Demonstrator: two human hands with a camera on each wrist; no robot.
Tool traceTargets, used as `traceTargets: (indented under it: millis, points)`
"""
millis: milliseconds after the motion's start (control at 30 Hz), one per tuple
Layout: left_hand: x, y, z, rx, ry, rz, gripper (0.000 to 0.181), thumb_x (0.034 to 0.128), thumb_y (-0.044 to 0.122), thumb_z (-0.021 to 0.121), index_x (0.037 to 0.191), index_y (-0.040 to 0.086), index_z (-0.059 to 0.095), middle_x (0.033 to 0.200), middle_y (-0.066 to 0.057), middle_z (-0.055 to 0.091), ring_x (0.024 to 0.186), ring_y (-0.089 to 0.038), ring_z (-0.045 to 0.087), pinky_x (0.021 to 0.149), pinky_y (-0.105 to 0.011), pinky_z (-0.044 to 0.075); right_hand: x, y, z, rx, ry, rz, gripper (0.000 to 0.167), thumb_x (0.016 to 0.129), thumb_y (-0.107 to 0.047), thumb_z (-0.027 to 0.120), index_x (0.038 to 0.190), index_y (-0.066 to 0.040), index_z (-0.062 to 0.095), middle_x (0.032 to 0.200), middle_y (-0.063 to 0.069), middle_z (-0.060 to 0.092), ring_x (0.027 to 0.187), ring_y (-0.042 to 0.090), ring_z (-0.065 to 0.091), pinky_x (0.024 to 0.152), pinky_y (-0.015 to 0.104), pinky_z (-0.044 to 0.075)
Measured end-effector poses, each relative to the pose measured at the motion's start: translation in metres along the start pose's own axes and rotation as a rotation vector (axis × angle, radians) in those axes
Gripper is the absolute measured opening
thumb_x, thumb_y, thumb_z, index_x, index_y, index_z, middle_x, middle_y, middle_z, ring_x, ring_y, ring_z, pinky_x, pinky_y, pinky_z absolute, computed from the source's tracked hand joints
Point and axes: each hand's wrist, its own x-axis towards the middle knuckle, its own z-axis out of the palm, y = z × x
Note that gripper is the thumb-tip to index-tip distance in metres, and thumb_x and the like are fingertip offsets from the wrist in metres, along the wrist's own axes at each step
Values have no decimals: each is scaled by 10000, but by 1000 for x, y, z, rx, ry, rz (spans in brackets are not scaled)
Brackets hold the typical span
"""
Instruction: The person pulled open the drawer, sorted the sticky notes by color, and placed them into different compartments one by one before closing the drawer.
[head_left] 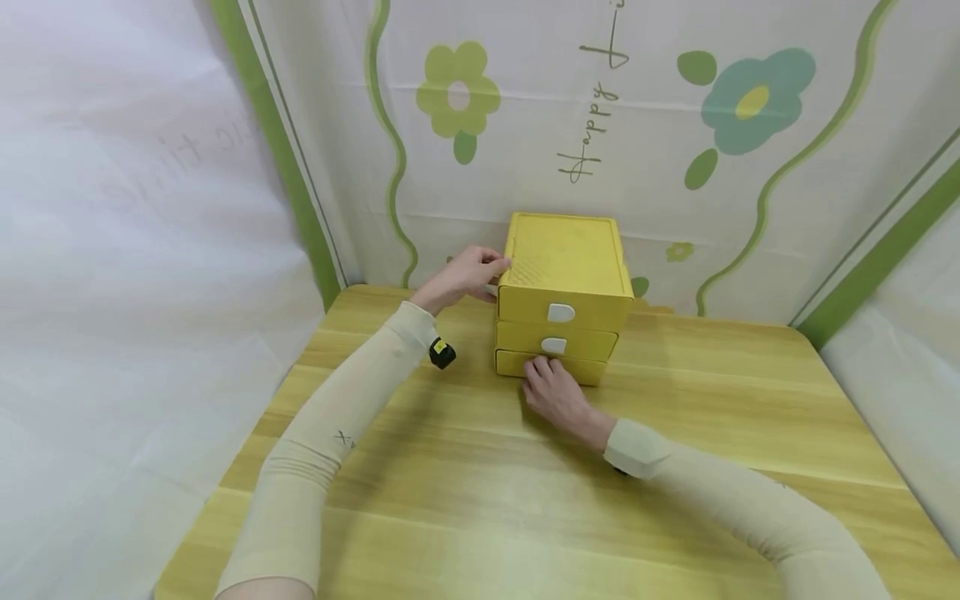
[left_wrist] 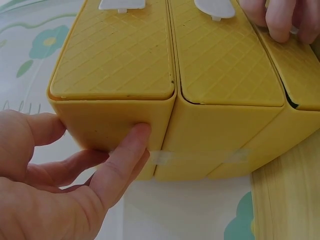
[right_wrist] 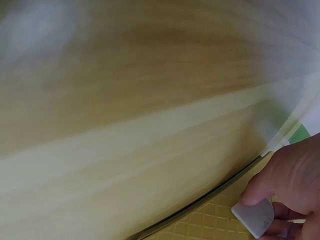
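A yellow drawer box (head_left: 564, 254) with three stacked drawers stands on the wooden table. My left hand (head_left: 471, 273) steadies its left side near the top, fingers fairly straight. In the left wrist view, a fingertip of the left hand (left_wrist: 95, 180) presses the side wall while the thumb touches the top edge. Low at the front, my right hand (head_left: 557, 393) is at the bottom drawer (head_left: 512, 363). Seen from the right wrist, the right hand (right_wrist: 295, 175) pinches a white drawer handle (right_wrist: 255, 218) between thumb and fingers. White handles (head_left: 561, 312) show on the upper two drawers.
The wooden table (head_left: 450, 492) extends around the box on both sides and in front. A white curtain (head_left: 525, 108) with flowers and lettering hangs right behind the box. Clear tape (left_wrist: 162, 157) spans the seams on the box's side.
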Motion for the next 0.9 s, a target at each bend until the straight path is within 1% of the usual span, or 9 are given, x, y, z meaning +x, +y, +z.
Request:
traceTargets:
  millis: [100, 200, 300, 400, 500, 633, 767, 833, 900]
  points:
    - [1, 1, 1, -2, 2, 5, 374, 1045, 296, 475, 1253, 4, 580, 1154, -115, 561, 1110, -276, 581, 858, -379, 610, 0, 0, 2, 5, -1, 19, 129, 960, -137, 577, 893, -103, 680, 1019, 130, 572, 895, 270, 498, 650, 310, 456]
    - [2, -1, 2, -7, 1, -6, 376, 1043, 297, 477, 1258, 6, 580, 1148, -115, 560, 1123, -287, 578, 873, -389, 606, -1, -2, 3, 11, 5, 29, 141, 958, -137, 578, 868, -99, 680, 992, 126, 573, 878, 264, 495, 637, 305, 449]
    - [2, -2, 3, -7, -7, -18, 385, 1041, 299, 479, 1274, 8, 575, 1169, -117, 559, 1140, -289, 575, 876, -385, 605, -1, -4, 4, 13, 0, 35, 152, 960, -139, 572, 855, -104, 678, 975, 119, 569, 868, 259, 492, 627, 300, 444]
    - [2, -1, 3, -15, -7, -11, 391, 1041, 299, 482, 1290, 10, 568, 1195, -117, 557, 1154, -289, 576, 884, -392, 602, -1, -4, 2, 15, -13, 42, 139, 955, -155, 590, 854, -110, 673, 973, 117, 565, 868, 263, 487, 625, 305, 440]
    - [0, -1, 1, -42, 17, -1, 387, 1036, 302, 497, 1282, 12, 567, 1193, -116, 548, 1152, -294, 575, 905, -422, 592, 3, -1, -2, 27, -11, 58, 100, 937, -163, 630, 861, -115, 674, 983, 113, 573, 877, 264, 490, 623, 310, 447]
    - [-4, -5, -3, -71, 39, -5, 377, 1030, 307, 510, 1266, 19, 569, 1199, -112, 547, 1135, -286, 591, 908, -436, 590, 6, 1, -10, 94, 14, 80, 69, 922, -131, 646, 863, -115, 677, 977, 102, 595, 861, 257, 513, 610, 309, 476]
    - [-9, -9, -5, -72, 43, 4, 394, 1039, 319, 487, 1302, 33, 558, 1265, -135, 578, 1156, -295, 615, 925, -456, 580, 6, 13, -34, 223, 42, 110, 23, 898, -95, 663, 888, -92, 684, 945, 98, 625, 834, 267, 543, 604, 328, 517]
    - [-10, -11, -7, -62, 52, 18, 407, 1043, 323, 477, 1323, 37, 553, 1295, -149, 578, 1181, -312, 609, 941, -470, 570, 4, 27, -49, 285, 101, 130, 25, 880, -100, 672, 889, -81, 686, 925, 91, 658, 833, 269, 585, 590, 327, 538]
    - [-14, -12, -11, -39, 68, 37, 411, 1046, 318, 468, 1334, 36, 548, 1317, -155, 564, 1216, -332, 590, 952, -483, 562, 1, 44, -64, 372, 215, 144, 49, 855, -96, 673, 889, -63, 684, 899, 88, 691, 806, 260, 621, 578, 320, 552]
